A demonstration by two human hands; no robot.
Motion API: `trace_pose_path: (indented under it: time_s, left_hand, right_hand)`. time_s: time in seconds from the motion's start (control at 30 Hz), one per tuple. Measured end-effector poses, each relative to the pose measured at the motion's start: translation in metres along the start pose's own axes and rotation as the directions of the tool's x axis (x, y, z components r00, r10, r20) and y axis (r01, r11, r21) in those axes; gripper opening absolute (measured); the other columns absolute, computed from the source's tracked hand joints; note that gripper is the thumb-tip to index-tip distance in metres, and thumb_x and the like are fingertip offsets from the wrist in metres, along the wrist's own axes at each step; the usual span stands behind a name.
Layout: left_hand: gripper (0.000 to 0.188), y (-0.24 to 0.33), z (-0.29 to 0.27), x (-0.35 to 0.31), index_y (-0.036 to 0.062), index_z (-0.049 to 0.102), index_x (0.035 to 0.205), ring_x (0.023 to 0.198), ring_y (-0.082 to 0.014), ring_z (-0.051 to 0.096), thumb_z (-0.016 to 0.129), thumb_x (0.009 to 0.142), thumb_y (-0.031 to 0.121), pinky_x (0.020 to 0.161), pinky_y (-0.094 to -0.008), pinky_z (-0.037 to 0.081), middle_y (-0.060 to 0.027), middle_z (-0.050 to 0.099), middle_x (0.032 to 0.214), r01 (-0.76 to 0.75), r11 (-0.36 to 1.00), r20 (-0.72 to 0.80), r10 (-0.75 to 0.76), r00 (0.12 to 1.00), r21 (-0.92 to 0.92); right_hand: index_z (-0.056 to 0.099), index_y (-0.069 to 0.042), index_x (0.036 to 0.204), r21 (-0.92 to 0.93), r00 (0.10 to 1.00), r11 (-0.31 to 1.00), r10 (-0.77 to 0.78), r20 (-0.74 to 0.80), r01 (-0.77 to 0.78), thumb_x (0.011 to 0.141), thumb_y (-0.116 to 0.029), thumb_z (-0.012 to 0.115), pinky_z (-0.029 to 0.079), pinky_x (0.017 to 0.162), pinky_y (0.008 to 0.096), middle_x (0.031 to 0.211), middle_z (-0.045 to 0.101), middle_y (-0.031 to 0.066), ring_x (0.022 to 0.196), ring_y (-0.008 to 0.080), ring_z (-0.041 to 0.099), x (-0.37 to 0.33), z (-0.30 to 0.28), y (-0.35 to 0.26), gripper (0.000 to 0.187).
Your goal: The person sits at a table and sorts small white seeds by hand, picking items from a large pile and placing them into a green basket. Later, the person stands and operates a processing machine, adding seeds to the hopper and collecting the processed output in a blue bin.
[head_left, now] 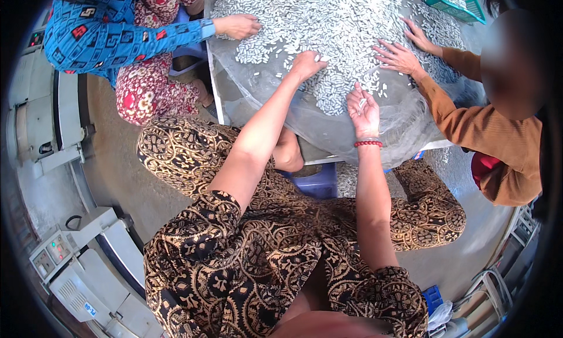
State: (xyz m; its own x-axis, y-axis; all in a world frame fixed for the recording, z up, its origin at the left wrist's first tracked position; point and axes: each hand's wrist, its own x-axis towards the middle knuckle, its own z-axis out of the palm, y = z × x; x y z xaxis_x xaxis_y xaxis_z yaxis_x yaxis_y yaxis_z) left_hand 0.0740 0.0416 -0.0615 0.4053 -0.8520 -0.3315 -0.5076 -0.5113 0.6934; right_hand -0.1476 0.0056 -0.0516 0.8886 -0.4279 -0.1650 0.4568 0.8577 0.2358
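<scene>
A broad heap of small white oblong pieces [334, 21] lies spread over a table lined with a thin clear sheet [316, 136]. My left hand [307, 66] rests at the heap's near edge, fingers curled, with a small white piece showing at its fingertips. Palm up beside the heap, my right hand [362, 114] wears a red bead bracelet [368, 143] at the wrist. A few of the white pieces lie in its cupped palm under bent fingers. What kind of pieces these are, I cannot tell.
Across the left side, a person's hand [237, 26] in a blue sleeve touches the heap. Two hands [400, 57] of a brown-sleeved person reach in from the right. A green basket [451, 3] stands at the far right. Grey machines [88, 282] line the left; a blue stool [316, 182] is below.
</scene>
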Motion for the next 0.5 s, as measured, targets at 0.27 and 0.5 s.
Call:
trace_pose_path:
  time_s: [0.27,0.5]
  left_hand:
    - [0.033,0.109,-0.021,-0.028,-0.0041,0.063,0.086,0.084,-0.0317,0.060,0.067,0.069,0.024,0.074,-0.0386,0.048,-0.0224,0.061,0.083,-0.325,0.931,0.501,0.203,0.841,0.169]
    - [0.026,0.097,-0.003,-0.016,0.0017,0.066,0.087,0.086,-0.0315,0.060,0.062,0.073,0.023,0.078,-0.0383,0.047,-0.0188,0.062,0.091,-0.398,0.904,-0.187,0.369,0.910,-0.155]
  right_hand:
    - [0.041,0.005,0.119,-0.296,0.845,0.950,-0.241,-0.477,0.104,0.093,-0.032,0.032,0.031,0.099,0.0534,0.118,0.047,0.0213,0.114,0.0336,0.043,0.020,0.010,0.016,0.046]
    - [0.050,0.000,0.107,-0.370,0.778,0.907,-0.377,-0.503,0.200,0.086,-0.015,0.053,0.051,0.067,0.0311,0.100,0.056,0.0112,0.088,0.0200,0.057,0.022,0.003,-0.026,0.026]
